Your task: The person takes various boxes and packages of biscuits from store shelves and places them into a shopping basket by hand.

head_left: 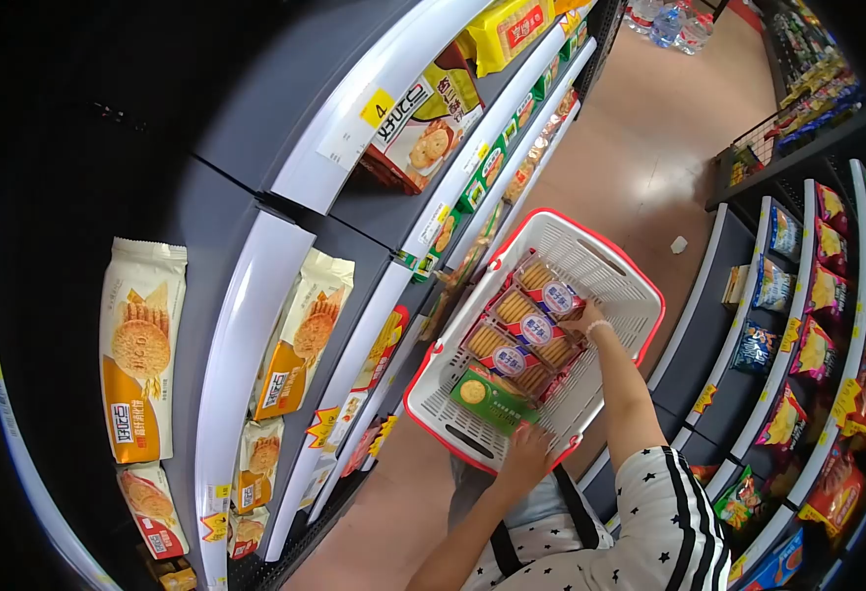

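Note:
A white shopping basket with a red rim (pixel 415 419) is in front of my body, tilted in view. Inside lie several clear packs of round biscuits (pixel 521 317) with blue-and-white labels, in a stack. A green biscuit box (pixel 487 396) rests at the near end beside them. My right hand (pixel 584 320), a pale band at its wrist, has its fingers bent over the edge of the biscuit pack at the far right. My left hand (pixel 525 457) reaches over the near rim, its fingers closed at the corner of the green box; the fingertips are partly hidden.
Grey shelves at left hold tall biscuit bags (pixel 140 350) and a brown biscuit box (pixel 425 128). At right, curved shelves carry bagged snacks (pixel 774 284). The tiled aisle floor (pixel 640 148) runs between them, with a white scrap (pixel 679 244) and bottled water (pixel 667 25) farther off.

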Tool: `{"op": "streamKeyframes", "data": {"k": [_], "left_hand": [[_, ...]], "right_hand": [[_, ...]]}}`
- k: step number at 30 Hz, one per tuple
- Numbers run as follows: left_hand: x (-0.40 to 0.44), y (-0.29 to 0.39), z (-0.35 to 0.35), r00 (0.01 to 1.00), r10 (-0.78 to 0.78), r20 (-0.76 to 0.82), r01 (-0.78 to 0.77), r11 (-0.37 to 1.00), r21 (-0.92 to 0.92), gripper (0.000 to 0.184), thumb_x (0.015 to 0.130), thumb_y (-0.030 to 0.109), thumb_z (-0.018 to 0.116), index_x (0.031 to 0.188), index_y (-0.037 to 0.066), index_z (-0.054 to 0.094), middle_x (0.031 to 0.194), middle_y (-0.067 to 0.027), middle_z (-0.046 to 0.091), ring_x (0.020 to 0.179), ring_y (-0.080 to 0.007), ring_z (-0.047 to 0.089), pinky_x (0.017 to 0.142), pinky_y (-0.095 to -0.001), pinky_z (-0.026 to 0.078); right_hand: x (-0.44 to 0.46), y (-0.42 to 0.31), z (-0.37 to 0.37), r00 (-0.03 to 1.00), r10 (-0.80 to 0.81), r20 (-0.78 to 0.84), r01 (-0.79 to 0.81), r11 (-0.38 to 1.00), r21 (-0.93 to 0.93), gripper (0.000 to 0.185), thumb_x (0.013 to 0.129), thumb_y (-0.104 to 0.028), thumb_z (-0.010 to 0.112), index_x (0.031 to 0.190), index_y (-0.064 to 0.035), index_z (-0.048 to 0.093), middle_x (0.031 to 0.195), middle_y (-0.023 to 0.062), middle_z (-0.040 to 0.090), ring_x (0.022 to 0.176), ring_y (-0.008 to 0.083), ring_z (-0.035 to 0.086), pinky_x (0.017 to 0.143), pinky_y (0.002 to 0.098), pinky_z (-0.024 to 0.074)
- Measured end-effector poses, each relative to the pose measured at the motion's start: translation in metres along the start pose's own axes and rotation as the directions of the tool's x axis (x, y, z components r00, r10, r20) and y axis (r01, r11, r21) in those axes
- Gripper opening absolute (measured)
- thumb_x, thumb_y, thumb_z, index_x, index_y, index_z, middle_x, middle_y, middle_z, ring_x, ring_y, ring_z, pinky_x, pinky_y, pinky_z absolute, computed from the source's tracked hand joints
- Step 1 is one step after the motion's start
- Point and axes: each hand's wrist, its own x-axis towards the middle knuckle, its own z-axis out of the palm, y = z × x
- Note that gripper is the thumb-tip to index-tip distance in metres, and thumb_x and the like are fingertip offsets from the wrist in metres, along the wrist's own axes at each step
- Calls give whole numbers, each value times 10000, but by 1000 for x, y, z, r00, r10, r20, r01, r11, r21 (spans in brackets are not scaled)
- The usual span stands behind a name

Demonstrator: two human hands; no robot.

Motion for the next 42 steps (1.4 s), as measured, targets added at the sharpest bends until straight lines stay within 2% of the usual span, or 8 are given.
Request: {"op": "streamKeyframes", "data": {"k": [12,20,23,25,27,33,37,42], "left_hand": [[-19,-19,-33,982,-141,-125,128,986,-106,344,817,157,611,1125,24,538,1129,-127,553,1133,-285,481,945,-417,383],[-40,-15,-15,976,-181,-117,165,977,-134,329,837,184,589,1136,54,546,1133,-111,554,1131,-288,482,946,-417,382],[-45,-17,-14,965,-223,-138,198,965,-174,313,836,183,588,1119,57,549,1113,-108,555,1123,-280,486,943,-416,385],[-45,-24,-5,957,-251,-145,223,957,-188,308,836,181,588,1115,56,549,1107,-109,556,1116,-277,490,940,-413,387],[-48,-22,4,949,-285,-137,255,946,-201,304,836,178,587,1111,55,550,1100,-110,556,1108,-275,494,937,-410,389],[-33,-13,3,963,-217,-159,164,942,-292,300,845,170,580,1114,42,547,1076,-125,562,1079,-300,507,927,-404,394],[-25,-9,-14,968,-110,-226,49,964,-260,296,852,169,580,1116,40,546,1081,-136,564,1077,-310,510,928,-413,397],[-36,-4,-49,940,-125,-316,10,940,-341,304,858,152,582,1138,40,537,1102,-148,558,1060,-313,524,916,-414,412]], "right_hand": [[-14,-21,-24,992,115,51,-82,899,-430,1157,425,-660,805,1280,38,455,1257,237,527,1179,347,501,991,391,391],[-16,5,-11,992,36,122,-68,962,265,1452,350,-446,927,1419,64,88,1436,240,290,1328,368,305,1116,358,241],[-15,-6,-14,982,162,93,-164,986,19,1453,344,-467,922,1418,63,99,1452,245,256,1327,354,307,1105,366,271],[20,27,11,986,143,-84,-158,965,-208,1357,356,-443,923,1401,54,215,1389,232,382,1255,337,415,1058,362,347],[12,21,-12,978,107,181,-105,994,-21,1195,368,-414,923,1332,47,388,1283,220,510,1185,333,489,1007,355,399],[-29,-16,-60,977,-26,211,11,997,73,855,431,-425,894,1054,90,617,1031,199,657,938,304,640,821,356,506],[-80,-47,-85,1000,-1,-19,-1,998,-60,761,465,-448,874,972,77,658,940,197,676,845,285,661,749,354,517],[-154,-58,-96,943,-312,-118,328,800,502,551,600,-312,852,936,76,650,895,154,678,809,217,662,698,333,518]]}}
